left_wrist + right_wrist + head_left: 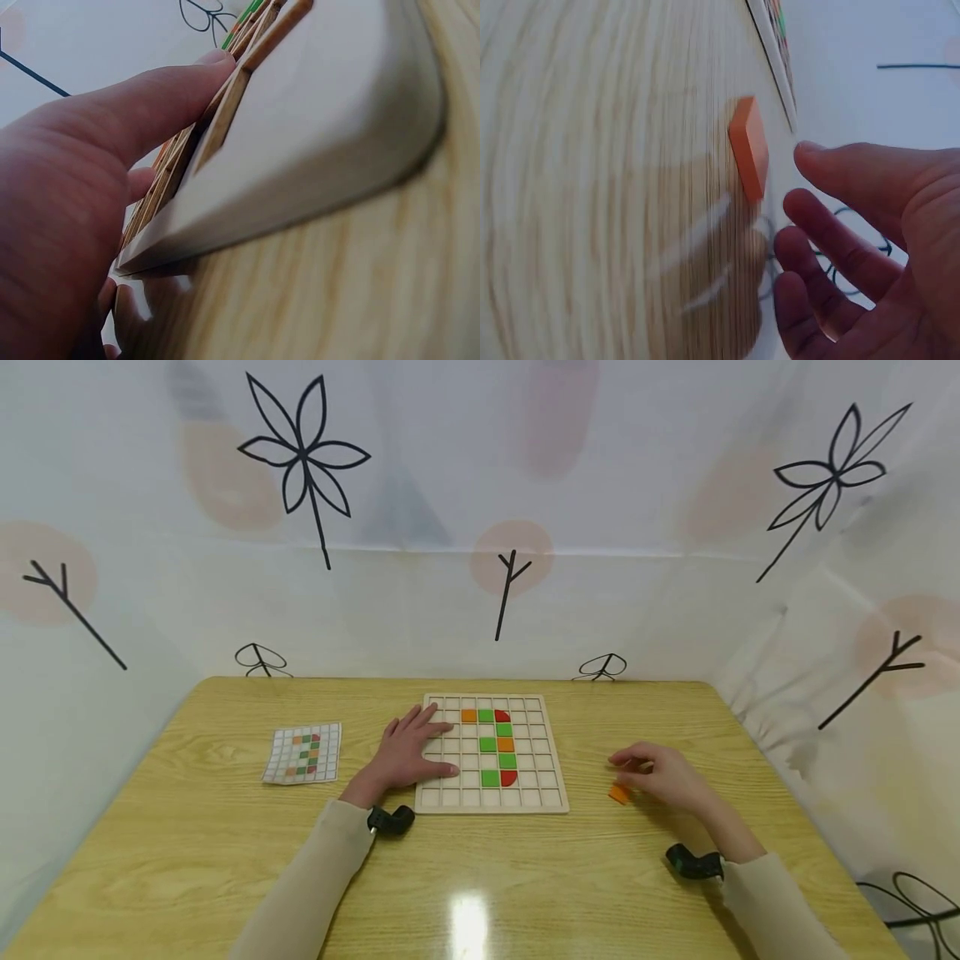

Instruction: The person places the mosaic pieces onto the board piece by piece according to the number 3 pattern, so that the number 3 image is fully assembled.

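A wooden grid board (450, 802) lies mid-table, with green, orange and red tiles in some of its cells. My left hand (403, 753) rests on the board's left edge, fingers spread; in the left wrist view its thumb (180, 90) lies across the frame's raised bars. Just right of the board, a loose orange tile (618, 793) lies flat on the table. Over it hovers my right hand (663, 774), fingers loosely bent. The right wrist view has the orange tile (748, 148) apart from the thumb and fingertips, with nothing held between them.
A paper card (330, 768) printed with a coloured grid pattern lies left of the board. The wooden table (420, 877) ends at a patterned cloth backdrop (420, 618) behind and at the sides. Each wrist carries a black camera.
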Motion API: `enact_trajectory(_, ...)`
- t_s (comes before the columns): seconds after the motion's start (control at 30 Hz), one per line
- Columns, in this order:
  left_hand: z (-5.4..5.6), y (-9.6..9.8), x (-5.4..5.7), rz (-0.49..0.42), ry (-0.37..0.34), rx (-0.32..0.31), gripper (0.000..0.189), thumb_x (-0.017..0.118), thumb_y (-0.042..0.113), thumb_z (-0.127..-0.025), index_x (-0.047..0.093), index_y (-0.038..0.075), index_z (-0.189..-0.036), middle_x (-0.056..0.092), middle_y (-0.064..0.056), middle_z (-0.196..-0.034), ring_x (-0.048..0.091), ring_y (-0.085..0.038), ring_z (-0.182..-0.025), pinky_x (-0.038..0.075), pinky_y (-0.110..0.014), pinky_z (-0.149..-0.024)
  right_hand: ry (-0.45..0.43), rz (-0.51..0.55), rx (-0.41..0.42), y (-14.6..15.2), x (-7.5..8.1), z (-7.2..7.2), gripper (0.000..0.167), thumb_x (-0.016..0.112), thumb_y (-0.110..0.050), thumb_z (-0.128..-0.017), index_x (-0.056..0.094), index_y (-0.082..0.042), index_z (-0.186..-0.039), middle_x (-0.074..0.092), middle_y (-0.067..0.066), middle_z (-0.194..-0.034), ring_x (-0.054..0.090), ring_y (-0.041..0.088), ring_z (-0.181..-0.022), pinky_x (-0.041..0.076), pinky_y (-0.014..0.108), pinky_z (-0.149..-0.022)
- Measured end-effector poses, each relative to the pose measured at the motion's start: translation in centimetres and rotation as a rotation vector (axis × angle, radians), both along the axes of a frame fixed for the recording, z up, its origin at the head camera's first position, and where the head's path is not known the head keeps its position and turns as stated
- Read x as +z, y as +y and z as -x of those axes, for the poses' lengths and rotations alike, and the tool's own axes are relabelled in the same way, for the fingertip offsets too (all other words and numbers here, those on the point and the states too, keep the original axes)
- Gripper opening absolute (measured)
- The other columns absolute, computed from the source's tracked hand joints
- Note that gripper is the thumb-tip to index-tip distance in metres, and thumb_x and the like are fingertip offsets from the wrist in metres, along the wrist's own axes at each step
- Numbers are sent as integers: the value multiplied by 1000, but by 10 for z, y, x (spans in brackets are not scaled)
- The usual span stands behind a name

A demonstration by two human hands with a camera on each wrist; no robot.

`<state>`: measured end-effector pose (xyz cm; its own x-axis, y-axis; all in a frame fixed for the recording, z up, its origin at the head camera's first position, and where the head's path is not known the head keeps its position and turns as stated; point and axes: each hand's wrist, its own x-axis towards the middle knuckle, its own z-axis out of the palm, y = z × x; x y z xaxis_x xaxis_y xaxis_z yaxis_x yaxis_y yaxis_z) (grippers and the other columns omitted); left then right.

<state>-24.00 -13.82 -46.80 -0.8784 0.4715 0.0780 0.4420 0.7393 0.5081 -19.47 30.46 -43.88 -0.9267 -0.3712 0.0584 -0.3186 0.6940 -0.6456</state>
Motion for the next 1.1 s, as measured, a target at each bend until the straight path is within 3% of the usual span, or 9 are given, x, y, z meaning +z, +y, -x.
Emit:
enact_trajectory(0.2,1,1,1,4,-4,2,75,72,56,-85,51,21,-148,16,-8,-166,6,-32,-152,5,-61,-116,-96,53,59,14,-2,0,34,74,-21,-93,69,-4,-122,66,11,-117,61,20,-99,52,28,-79)
enact_trajectory(0.47,0,-1,0,-6,1,-3,76,72,56,-85,51,19,-148,17,-10,-165,7,-34,-152,6,-62,-115,-239,169,123,23,-8,7,41,78,-14,-88,67,-2,-125,62,15,-121,58,16,-97,49,26,-79)
enact_trajectory(1.1,1,-1,-2,-6,6,-3,76,73,56,-84,52,20,-147,17,-9,-165,7,-33,-152,6,-62,-115,-212,173,195,23,-9,6,35,78,-12,-87,70,-3,-121,62,17,-120,57,14,-104,48,23,-84)
